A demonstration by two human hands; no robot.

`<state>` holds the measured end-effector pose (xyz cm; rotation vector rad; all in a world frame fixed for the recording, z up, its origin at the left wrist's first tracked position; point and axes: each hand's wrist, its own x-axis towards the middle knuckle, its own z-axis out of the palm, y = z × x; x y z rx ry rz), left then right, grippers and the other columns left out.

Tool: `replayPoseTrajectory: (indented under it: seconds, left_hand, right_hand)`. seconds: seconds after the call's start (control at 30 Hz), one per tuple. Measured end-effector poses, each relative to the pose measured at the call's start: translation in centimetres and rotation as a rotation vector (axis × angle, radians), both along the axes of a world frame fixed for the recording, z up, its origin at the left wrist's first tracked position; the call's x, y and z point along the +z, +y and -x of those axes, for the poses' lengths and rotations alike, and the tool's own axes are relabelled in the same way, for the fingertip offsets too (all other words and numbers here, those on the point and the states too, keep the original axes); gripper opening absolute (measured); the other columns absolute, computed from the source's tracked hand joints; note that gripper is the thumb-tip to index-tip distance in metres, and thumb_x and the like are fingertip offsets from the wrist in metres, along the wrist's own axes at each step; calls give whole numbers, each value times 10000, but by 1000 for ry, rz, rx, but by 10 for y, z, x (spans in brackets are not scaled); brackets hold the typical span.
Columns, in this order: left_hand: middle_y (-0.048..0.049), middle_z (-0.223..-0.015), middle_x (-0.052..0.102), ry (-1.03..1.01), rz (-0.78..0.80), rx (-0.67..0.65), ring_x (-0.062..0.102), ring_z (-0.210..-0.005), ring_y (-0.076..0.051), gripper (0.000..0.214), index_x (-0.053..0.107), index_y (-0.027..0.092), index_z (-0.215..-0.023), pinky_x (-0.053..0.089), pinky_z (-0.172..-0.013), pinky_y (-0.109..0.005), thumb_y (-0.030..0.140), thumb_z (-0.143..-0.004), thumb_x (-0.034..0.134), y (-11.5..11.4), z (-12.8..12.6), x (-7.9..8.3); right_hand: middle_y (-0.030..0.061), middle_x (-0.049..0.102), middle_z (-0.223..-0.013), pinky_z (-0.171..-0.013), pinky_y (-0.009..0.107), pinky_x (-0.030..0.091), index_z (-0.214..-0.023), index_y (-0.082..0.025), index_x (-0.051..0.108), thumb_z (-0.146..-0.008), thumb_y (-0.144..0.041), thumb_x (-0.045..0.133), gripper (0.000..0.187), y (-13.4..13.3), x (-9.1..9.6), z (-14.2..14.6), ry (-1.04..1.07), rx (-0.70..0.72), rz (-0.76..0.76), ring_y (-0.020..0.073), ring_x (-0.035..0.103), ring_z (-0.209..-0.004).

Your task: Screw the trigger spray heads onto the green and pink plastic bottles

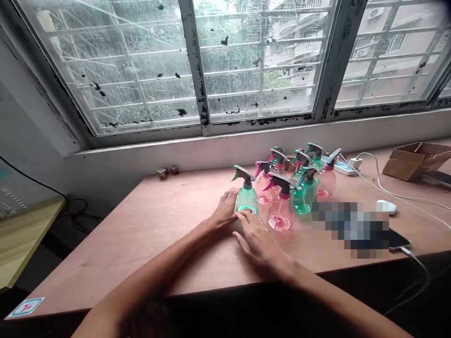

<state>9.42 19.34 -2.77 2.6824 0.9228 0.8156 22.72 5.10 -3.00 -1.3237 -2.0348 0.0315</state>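
Note:
A green spray bottle (247,198) with a grey and green trigger head stands upright at the left front of a cluster of spray bottles. My left hand (225,208) lies along its left side, fingers stretched out and seemingly touching it. In front of its base is my right hand (260,238), palm down with fingers extended and thumb apart; contact with the bottle cannot be made out. Just right of that stands a pink spray bottle (281,213). Behind are another green spray bottle (305,195), a pink spray bottle (327,180) and several more, partly hidden.
The wooden table (169,220) runs below a barred window. At the right are a cardboard box (405,162), a power strip (343,166), a white mouse (386,207) and a phone (396,238) with a cable. Two small brown blocks (162,173) sit by the wall.

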Motion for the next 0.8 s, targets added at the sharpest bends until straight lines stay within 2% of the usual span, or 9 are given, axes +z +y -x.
replayPoseTrajectory:
  seconds: [0.07, 0.13, 0.23, 0.27, 0.33, 0.47, 0.53, 0.63, 0.8]
  left_hand:
    - [-147, -1591, 343, 72, -18, 65, 268, -1480, -319, 814, 267, 189, -1533, 179, -1233, -485, 495, -879, 642, 11, 17, 1]
    - [-144, -1597, 345, 127, -29, 172, 265, -1485, -322, 775, 294, 180, -1528, 145, -1237, -494, 545, -909, 584, 24, 41, 4]
    - [-172, -1567, 389, 175, -38, 400, 315, -1461, -333, 579, 379, 155, -1485, 192, -1212, -533, 470, -1004, 448, 46, 78, 10]
    - [-189, -1542, 414, 183, -41, 479, 344, -1442, -344, 536, 409, 142, -1464, 216, -1197, -559, 435, -1016, 442, 54, 88, 11]
    - [-159, -1487, 473, 201, -48, 604, 438, -1373, -340, 469, 478, 166, -1406, 320, -1137, -595, 389, -995, 524, 67, 101, 13]
    - [-114, -1362, 565, 259, -46, 707, 593, -1182, -287, 393, 560, 180, -1305, 505, -984, -527, 353, -956, 615, 81, 107, 8]
    - [-112, -1329, 586, 295, -39, 717, 614, -1144, -273, 371, 571, 174, -1285, 527, -955, -502, 345, -959, 613, 83, 105, 5]
    - [-109, -1309, 598, 331, -33, 737, 624, -1121, -263, 354, 580, 172, -1270, 538, -938, -488, 341, -961, 611, 84, 104, 2]
    - [-108, -1302, 601, 350, -46, 758, 629, -1108, -257, 344, 583, 175, -1264, 544, -929, -478, 338, -963, 608, 84, 102, -1]
  right_hand:
    - [253, 524, -1435, -1098, 525, 412, -1398, -63, 497, -978, -179, 442, 439, 9, -1, 8, -128, -54, 32, 364, 480, -1346]
    - [268, 474, -1487, -1127, 531, 370, -1422, -42, 481, -1001, -176, 385, 452, 22, -1, 15, -209, -74, 100, 364, 448, -1380]
    - [257, 403, -1547, -1171, 484, 299, -1482, -18, 408, -1016, -196, 359, 500, 48, 0, 25, -253, -61, 184, 345, 360, -1445]
    - [251, 392, -1555, -1180, 455, 283, -1489, -9, 395, -1015, -198, 363, 511, 57, -1, 29, -251, -54, 193, 334, 337, -1459]
    - [250, 373, -1567, -1187, 417, 265, -1489, 11, 389, -1017, -231, 379, 530, 76, -2, 39, -243, -37, 208, 321, 311, -1474]
    - [214, 330, -1600, -1188, 391, 252, -1510, -31, 374, -1026, -415, 377, 618, 117, -4, 64, -209, -22, 249, 299, 278, -1489]
    - [245, 293, -1606, -1193, 416, 229, -1506, 9, 361, -1023, -462, 354, 675, 139, -3, 75, -184, -60, 276, 325, 257, -1494]
    - [243, 273, -1614, -1200, 423, 193, -1493, 21, 380, -1024, -468, 335, 680, 167, -3, 86, -164, -98, 299, 327, 222, -1504]
    - [209, 328, -1602, -1194, 446, 202, -1467, -45, 450, -1030, -465, 340, 616, 189, -10, 91, -169, -75, 296, 312, 244, -1496]
